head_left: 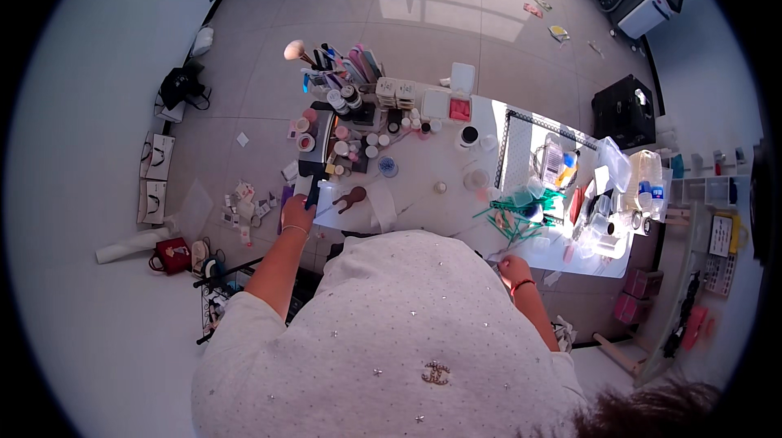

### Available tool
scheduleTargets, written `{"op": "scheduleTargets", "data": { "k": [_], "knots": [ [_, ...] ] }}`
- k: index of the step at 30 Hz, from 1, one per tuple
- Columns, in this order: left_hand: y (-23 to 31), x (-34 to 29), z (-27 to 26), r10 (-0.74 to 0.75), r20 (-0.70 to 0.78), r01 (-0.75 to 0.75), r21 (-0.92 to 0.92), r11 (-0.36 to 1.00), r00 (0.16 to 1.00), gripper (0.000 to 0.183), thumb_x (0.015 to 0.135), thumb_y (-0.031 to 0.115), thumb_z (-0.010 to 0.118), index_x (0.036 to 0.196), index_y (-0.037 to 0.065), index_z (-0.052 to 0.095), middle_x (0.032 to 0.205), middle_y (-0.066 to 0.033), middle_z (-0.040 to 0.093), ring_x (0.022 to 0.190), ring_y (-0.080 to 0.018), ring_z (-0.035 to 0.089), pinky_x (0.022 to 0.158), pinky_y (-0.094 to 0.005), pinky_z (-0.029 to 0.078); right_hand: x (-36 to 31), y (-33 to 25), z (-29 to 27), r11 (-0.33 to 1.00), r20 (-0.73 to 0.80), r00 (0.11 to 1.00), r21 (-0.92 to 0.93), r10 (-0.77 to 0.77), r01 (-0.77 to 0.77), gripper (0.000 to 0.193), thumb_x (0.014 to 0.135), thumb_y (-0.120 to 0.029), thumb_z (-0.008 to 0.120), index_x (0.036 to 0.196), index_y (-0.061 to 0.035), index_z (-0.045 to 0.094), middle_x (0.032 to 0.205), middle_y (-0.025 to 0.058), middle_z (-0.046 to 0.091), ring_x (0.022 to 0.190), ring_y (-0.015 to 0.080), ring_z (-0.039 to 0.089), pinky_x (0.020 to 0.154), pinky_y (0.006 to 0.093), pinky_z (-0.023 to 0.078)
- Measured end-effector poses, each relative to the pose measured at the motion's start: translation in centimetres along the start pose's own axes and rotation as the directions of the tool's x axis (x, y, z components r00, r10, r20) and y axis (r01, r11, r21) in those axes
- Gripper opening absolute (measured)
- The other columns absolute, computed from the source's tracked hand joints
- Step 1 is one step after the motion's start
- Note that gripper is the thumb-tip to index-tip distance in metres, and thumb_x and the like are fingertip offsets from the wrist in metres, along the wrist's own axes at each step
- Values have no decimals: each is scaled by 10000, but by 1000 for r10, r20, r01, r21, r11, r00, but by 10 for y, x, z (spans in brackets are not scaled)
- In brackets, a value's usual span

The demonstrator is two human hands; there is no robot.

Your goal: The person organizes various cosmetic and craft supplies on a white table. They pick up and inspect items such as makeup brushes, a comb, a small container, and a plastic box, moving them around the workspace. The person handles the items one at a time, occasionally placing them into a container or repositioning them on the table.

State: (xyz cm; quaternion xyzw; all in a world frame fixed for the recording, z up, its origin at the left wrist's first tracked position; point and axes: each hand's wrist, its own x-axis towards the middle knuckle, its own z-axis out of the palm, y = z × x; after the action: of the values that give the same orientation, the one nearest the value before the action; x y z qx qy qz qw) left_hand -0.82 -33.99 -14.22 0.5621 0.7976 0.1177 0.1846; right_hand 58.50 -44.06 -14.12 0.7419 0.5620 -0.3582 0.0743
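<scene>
Left hand [297,214] by a dark thing [313,191], table [419,181] near-left corner; right hand [513,270] near edge, can't tell if either's gripping.

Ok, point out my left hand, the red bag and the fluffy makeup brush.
Left hand [298,213]: head view, back of the hand.
Red bag [173,256]: head view, middle of its body.
Makeup brush [295,50]: head view, bristles.

We note the bare left forearm [277,272] reaching forward and slanting inward, its bare left hand [298,213] farther forward than the right. The bare right forearm [536,317] also slants inward, beside the grey-clad torso [391,316]; the bare right hand [514,270] appears curled. We cannot resolve individual fingers.
</scene>
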Motion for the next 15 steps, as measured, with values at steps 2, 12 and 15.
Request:
{"op": "scheduleTargets", "data": {
  "k": [2, 12, 15],
  "knots": [
    [7, 2, 0, -15, -7, 15, 30, 999, 1000, 344, 715, 198, 755, 988, 18, 648, 942, -173, 669, 901, -333, 651, 797, -422, 519, 0, 1, 1, 1000, -2, 1000, 10, -4, 4, 257, 817, -262, 545, 785, -41, 672, 854, 210, 658, 855, 410, 620, 771, 479, 495],
    [26, 16, 1, -17, -4, 17, 26, 1000, 1000, 337, 715, 174, 752, 1001, 36, 637, 933, -183, 670, 893, -355, 650, 777, -438, 521, -2, 1, 0, 999, 20, 999, 31, 31, -32, 289, 822, -321, 602, 805, -41, 673, 858, 197, 661, 863, 395, 625, 750, 448, 504],
    [21, 20, 5, -11, 15, 10, 46, 999, 1000, 350, 705, 173, 754, 1001, 35, 628, 926, -185, 671, 900, -359, 648, 781, -442, 519, -3, -4, -12, 1000, 114, 993, -28, 15, -12, 311, 830, -327, 601, 778, -28, 668, 834, 189, 670, 794, 351, 647, 737, 419, 505]
  ]
}}
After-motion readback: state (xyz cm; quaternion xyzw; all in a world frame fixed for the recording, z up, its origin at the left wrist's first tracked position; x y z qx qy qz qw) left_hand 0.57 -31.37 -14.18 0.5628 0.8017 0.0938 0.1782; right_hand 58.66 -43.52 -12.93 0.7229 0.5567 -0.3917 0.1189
